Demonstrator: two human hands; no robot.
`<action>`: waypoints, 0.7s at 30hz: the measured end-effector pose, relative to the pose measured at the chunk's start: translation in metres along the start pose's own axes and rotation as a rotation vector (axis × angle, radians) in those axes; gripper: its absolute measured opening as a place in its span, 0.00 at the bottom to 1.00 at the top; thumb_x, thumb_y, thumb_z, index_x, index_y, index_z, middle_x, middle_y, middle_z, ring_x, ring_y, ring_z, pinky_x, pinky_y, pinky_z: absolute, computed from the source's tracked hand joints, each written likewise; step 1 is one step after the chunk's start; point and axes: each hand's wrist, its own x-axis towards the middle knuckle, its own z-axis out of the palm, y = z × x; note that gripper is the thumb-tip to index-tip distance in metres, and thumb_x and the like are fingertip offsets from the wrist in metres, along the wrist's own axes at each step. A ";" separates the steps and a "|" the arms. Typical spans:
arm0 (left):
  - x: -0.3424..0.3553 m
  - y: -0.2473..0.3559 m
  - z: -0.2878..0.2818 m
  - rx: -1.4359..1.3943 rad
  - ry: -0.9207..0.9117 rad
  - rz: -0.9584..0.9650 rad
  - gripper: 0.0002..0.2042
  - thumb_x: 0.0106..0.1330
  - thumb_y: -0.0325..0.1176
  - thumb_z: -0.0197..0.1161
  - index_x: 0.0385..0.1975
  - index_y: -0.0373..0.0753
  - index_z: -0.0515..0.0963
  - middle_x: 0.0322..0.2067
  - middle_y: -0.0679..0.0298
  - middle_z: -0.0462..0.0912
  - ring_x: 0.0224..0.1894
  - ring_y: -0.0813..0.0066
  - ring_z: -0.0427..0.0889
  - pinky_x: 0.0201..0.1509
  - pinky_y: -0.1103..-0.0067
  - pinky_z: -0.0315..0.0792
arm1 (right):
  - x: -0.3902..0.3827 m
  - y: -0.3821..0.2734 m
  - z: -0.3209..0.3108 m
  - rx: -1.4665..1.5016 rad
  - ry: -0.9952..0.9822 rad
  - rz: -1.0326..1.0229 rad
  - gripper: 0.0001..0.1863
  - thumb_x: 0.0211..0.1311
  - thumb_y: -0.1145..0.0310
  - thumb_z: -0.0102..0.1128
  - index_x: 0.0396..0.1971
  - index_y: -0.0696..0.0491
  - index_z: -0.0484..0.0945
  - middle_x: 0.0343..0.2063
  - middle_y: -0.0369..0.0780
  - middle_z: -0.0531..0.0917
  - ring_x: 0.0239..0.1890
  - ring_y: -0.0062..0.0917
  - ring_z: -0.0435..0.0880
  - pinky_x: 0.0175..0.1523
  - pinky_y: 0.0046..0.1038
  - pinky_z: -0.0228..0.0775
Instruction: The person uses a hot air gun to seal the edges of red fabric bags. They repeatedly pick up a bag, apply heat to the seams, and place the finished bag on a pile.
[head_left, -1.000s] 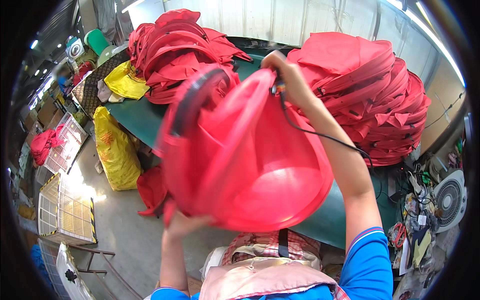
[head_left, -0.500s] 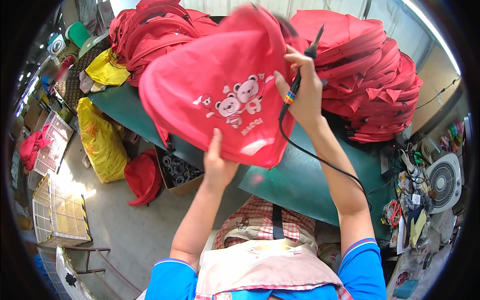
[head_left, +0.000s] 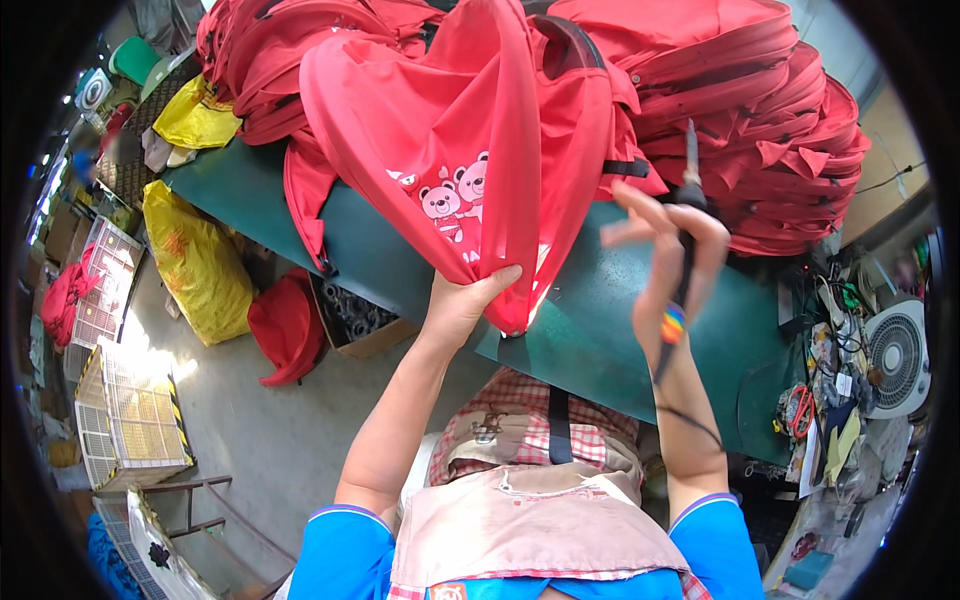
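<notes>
A red fabric bag piece [head_left: 400, 130] printed with two cartoon bears hangs folded over the green table [head_left: 700, 360], its lower corner gripped by my left hand [head_left: 464, 300]. To the right of it, my right hand [head_left: 670, 250] is blurred by motion, holding a black pen-like tool [head_left: 688, 205] with a pointed metal tip turned upward, a rainbow band on its handle and a cord hanging down. Folded red pieces pile up behind, at left [head_left: 250, 70] and at right [head_left: 780, 170].
On the floor at left lie a yellow sack [head_left: 195, 270], a loose red piece [head_left: 285, 330] and a box of dark small parts [head_left: 350, 315], near a wire crate [head_left: 130, 420]. Right are clutter, red scissors [head_left: 800, 410] and a white fan [head_left: 893, 360].
The bag piece has turned and folded, partly covering its print. My left hand has risen to its bottom corner; my right hand has moved off it to the right with the tool.
</notes>
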 end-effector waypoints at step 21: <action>-0.015 -0.010 -0.012 -0.006 0.141 0.255 0.23 0.63 0.22 0.70 0.58 0.33 0.73 0.53 0.62 0.81 0.55 0.72 0.80 0.61 0.73 0.73 | -0.002 0.092 0.016 -0.746 0.010 -0.103 0.22 0.54 0.68 0.67 0.51 0.42 0.76 0.59 0.38 0.79 0.70 0.36 0.67 0.76 0.52 0.30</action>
